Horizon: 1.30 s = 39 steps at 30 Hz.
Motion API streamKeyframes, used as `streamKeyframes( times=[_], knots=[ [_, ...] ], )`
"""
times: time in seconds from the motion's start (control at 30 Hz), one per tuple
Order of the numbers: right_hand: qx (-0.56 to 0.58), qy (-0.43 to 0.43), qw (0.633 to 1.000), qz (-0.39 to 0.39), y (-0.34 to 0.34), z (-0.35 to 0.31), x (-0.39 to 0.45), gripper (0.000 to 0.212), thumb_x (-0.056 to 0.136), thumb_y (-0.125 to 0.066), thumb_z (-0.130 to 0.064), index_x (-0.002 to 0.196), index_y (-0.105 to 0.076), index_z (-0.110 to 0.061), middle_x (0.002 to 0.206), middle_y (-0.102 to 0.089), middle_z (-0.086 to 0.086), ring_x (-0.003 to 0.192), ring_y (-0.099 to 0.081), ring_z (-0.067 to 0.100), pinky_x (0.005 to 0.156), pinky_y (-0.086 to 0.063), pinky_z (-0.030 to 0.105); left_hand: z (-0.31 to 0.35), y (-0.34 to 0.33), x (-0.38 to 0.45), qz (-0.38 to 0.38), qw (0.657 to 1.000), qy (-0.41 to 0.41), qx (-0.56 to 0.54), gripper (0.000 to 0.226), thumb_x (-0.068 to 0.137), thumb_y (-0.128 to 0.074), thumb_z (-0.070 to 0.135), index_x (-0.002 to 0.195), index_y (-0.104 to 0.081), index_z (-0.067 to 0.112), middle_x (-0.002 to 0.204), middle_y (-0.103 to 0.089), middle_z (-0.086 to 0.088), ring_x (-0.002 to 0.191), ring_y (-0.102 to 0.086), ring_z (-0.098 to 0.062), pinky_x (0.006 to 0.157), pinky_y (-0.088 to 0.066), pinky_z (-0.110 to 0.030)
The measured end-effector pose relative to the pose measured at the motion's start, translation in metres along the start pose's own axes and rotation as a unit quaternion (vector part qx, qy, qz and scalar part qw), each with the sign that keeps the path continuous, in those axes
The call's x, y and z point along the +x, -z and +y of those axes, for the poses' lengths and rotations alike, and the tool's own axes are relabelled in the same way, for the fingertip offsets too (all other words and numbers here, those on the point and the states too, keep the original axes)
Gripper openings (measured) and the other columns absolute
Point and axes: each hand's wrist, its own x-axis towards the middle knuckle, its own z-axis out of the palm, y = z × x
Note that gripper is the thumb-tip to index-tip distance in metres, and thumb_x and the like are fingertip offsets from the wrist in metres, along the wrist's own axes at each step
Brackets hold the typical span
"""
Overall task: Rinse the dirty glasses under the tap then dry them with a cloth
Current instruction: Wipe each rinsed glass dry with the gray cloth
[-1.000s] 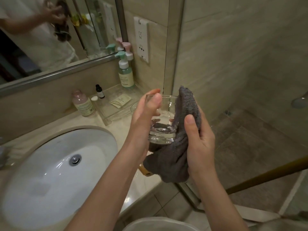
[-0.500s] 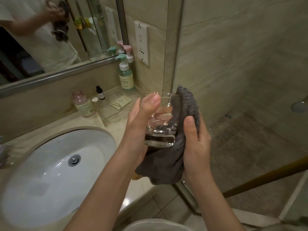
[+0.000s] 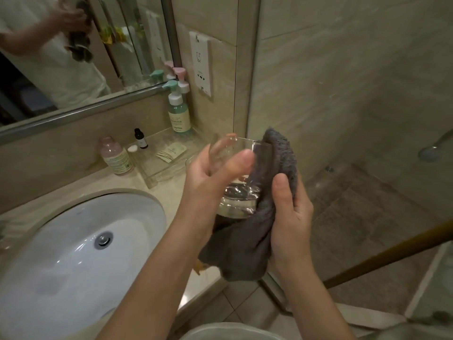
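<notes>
Two bare hands meet above the worktop's (image 3: 157,192) right edge. The right hand (image 3: 291,217) has its fingers closed on a dark grey cloth (image 3: 247,244), thumb on top, pressing it against the side of a clear drinking glass (image 3: 235,177). The left hand (image 3: 208,180) grips the glass, thumb across its near wall. The glass stands nearly upright between both hands, the cloth wrapping its right side and hanging below. Left lies a white sink (image 3: 73,253); beyond, a clear tray (image 3: 152,177) and pump bottles (image 3: 179,114).
</notes>
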Motion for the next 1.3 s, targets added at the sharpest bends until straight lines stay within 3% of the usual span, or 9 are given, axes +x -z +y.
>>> streamKeyframes(
  times=[0.2,0.27,0.37,0.5,0.63,0.77,0.93,1.17,1.3],
  knots=[
    [-0.006,-0.008,1.0,0.004,0.001,-0.002,0.002,0.021,0.09,-0.055,-0.038,0.098,-0.072,-0.048,0.102,-0.073,-0.01,0.101,-0.068,0.012,0.084,-0.053,0.026,-0.002,0.0,0.01,0.03,0.995,-0.035,0.089,0.057,0.057,-0.053,0.068,0.104,-0.061,0.035,0.081,-0.07,0.013,0.076,-0.063,0.004,0.074,-0.049,-0.017],
    [-0.009,-0.008,1.0,0.012,0.002,0.0,0.002,0.021,0.088,-0.056,-0.041,0.1,-0.071,-0.049,0.104,-0.073,-0.009,0.104,-0.067,0.014,0.088,-0.054,0.035,-0.003,0.002,0.007,0.075,0.982,-0.084,0.155,0.052,0.067,-0.05,0.07,0.112,-0.05,0.046,0.088,-0.07,0.003,0.08,-0.066,-0.004,0.073,-0.05,-0.015],
    [-0.025,-0.002,1.0,0.016,0.002,0.0,0.001,0.027,0.086,-0.055,-0.045,0.109,-0.069,-0.044,0.11,-0.071,-0.005,0.108,-0.065,0.019,0.094,-0.051,0.046,-0.006,-0.004,-0.002,0.085,0.974,-0.104,0.183,0.048,0.072,-0.05,0.069,0.116,-0.046,0.051,0.1,-0.067,0.026,0.095,-0.066,0.0,0.079,-0.05,-0.016],
    [-0.023,0.007,1.0,0.01,-0.001,-0.002,0.001,0.029,0.087,-0.055,-0.041,0.113,-0.068,-0.036,0.113,-0.071,-0.002,0.11,-0.065,0.019,0.094,-0.05,0.042,-0.005,-0.006,0.0,0.082,0.988,-0.058,0.12,0.078,0.054,-0.08,0.052,0.124,-0.049,0.037,0.104,-0.073,0.005,0.094,-0.07,-0.005,0.079,-0.054,-0.021],
    [-0.007,0.005,1.0,0.019,0.0,-0.007,0.004,0.025,0.085,-0.054,-0.044,0.104,-0.07,-0.045,0.106,-0.072,-0.005,0.105,-0.067,0.02,0.092,-0.053,0.045,0.0,-0.001,0.008,-0.029,0.998,0.044,-0.045,0.079,0.06,-0.071,0.049,0.13,-0.053,0.019,0.113,-0.073,-0.009,0.107,-0.069,-0.025,0.096,-0.05,-0.044],
    [0.002,0.003,1.0,0.021,0.003,-0.01,0.005,0.032,0.087,-0.055,-0.04,0.116,-0.068,-0.032,0.112,-0.072,-0.005,0.109,-0.066,0.017,0.093,-0.053,0.037,-0.001,-0.004,0.012,0.014,0.994,-0.029,0.107,0.063,0.059,-0.055,0.069,0.111,-0.061,0.033,0.098,-0.07,0.024,0.096,-0.064,0.005,0.089,-0.048,-0.017],
    [-0.038,0.021,0.998,0.034,0.002,-0.011,0.006,0.045,0.087,-0.055,-0.041,0.127,-0.061,-0.02,0.119,-0.069,-0.001,0.114,-0.063,0.016,0.095,-0.051,0.036,0.0,-0.01,-0.002,0.06,0.965,-0.099,0.237,0.077,0.061,-0.059,0.073,0.128,-0.034,0.048,0.114,-0.06,0.014,0.101,-0.063,0.002,0.085,-0.05,-0.022],
    [0.029,0.027,0.999,0.021,0.0,-0.018,0.007,0.025,0.088,-0.053,-0.037,0.104,-0.072,-0.037,0.1,-0.073,-0.008,0.097,-0.068,0.01,0.079,-0.053,0.022,0.002,0.002,0.009,-0.064,0.998,-0.021,0.001,0.087,0.049,-0.087,0.039,0.128,-0.051,0.029,0.111,-0.073,-0.006,0.103,-0.07,-0.022,0.089,-0.055,-0.041],
    [0.066,-0.004,0.997,0.032,0.0,-0.017,0.009,0.019,0.089,-0.057,-0.033,0.096,-0.074,-0.036,0.094,-0.074,-0.007,0.091,-0.07,0.009,0.074,-0.054,0.02,0.001,-0.002,0.012,-0.08,0.997,-0.007,0.005,0.085,0.047,-0.086,0.055,0.122,-0.057,0.025,0.1,-0.074,0.009,0.097,-0.069,-0.005,0.08,-0.055,-0.022]
  ],
)
